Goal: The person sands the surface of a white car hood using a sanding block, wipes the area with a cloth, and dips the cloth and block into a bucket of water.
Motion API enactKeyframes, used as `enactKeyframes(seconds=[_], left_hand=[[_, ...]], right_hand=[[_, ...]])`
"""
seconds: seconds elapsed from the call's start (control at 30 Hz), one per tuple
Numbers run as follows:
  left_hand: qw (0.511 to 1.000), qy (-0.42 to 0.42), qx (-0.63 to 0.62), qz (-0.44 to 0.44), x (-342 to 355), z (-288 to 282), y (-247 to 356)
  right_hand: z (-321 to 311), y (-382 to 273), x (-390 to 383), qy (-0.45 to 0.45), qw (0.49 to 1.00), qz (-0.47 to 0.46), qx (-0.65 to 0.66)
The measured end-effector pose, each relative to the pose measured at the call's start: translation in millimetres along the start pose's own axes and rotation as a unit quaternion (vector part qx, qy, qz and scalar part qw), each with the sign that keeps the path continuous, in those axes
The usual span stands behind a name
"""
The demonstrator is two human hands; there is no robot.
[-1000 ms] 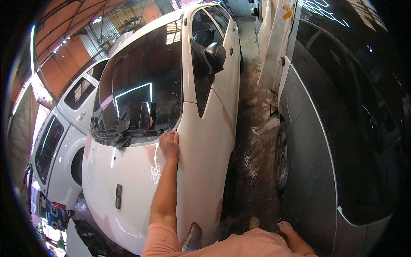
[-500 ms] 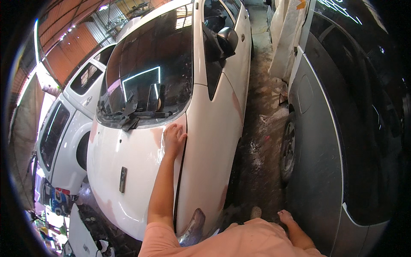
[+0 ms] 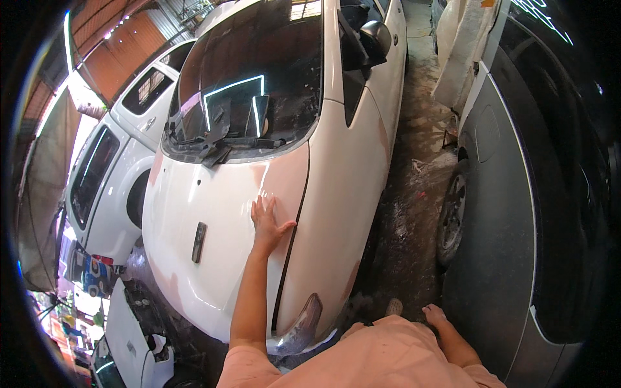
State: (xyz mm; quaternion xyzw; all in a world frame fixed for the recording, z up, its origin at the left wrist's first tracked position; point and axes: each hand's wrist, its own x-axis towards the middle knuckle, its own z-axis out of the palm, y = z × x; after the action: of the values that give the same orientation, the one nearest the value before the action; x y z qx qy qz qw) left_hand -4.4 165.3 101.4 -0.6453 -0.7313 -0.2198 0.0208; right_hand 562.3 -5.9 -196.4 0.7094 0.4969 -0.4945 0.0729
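My left hand [image 3: 270,223] is open, palm down with fingers spread, on the white car's hood [image 3: 181,246], over a pale pink patch [image 3: 287,178] beside the dark seam along the fender [image 3: 323,213]. A narrow dark block [image 3: 199,242] lies on the hood to its left. Below the fender's front is a headlamp [image 3: 297,323]. My right hand [image 3: 435,315] hangs low at the right, close to a dark car's side, fingers curled; whatever it holds, if anything, is too small to make out.
The windshield [image 3: 246,64] and side mirror [image 3: 376,43] are farther up. A white vehicle [image 3: 116,194] stands at left, above a detached white panel [image 3: 123,330]. A dark car [image 3: 491,246] borders the narrow floor passage [image 3: 407,226] at right, with pale hanging sheeting [image 3: 462,58] behind.
My left hand has slid from the windshield's lower corner down the hood toward me, its fingers now spread wider. The car sits higher and farther right in my view.
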Motion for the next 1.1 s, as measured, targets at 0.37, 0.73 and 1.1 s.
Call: enactKeyframes(seconds=[0.37, 0.73, 1.1], left_hand=[[0.998, -0.038, -0.017, -0.041, -56.9, -23.7, -1.5], [0.997, -0.05, 0.018, -0.051, -92.2, -32.5, -11.5], [0.972, -0.075, 0.198, 0.101, -200.7, -17.9, -12.1]], right_hand=[[2.9, -17.4, 12.5, -0.014, 0.999, -0.015, -0.05], [9.4, -21.5, 31.6, -0.021, 0.997, -0.026, -0.072], [9.4, -11.8, 26.1, -0.018, 0.994, -0.043, -0.096]])
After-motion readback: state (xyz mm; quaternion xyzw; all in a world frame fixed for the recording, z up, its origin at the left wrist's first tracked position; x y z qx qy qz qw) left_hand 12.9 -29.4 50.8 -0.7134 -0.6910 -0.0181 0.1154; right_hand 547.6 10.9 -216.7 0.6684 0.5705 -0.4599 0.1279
